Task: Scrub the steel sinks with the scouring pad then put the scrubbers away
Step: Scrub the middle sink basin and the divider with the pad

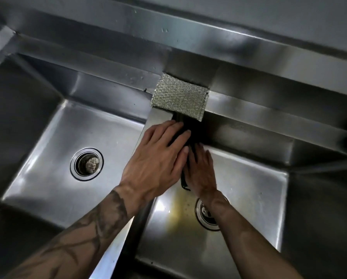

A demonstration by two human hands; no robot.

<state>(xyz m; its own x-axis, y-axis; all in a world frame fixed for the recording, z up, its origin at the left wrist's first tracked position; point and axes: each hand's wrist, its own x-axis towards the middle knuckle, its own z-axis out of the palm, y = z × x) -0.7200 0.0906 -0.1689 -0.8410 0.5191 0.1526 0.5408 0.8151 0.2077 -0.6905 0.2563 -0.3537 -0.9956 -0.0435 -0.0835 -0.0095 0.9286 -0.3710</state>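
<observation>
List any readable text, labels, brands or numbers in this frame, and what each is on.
No readable text anywhere in this view.
Silver scouring pad: no label or print.
Dark scrubber under the left hand and right hand: no marking shows.
Left sink, right sink, left drain strainer: no stamp visible.
Forearm tattoo: pattern only, no letters.

no readable text, labels, brands or numbers anywhere in view
</observation>
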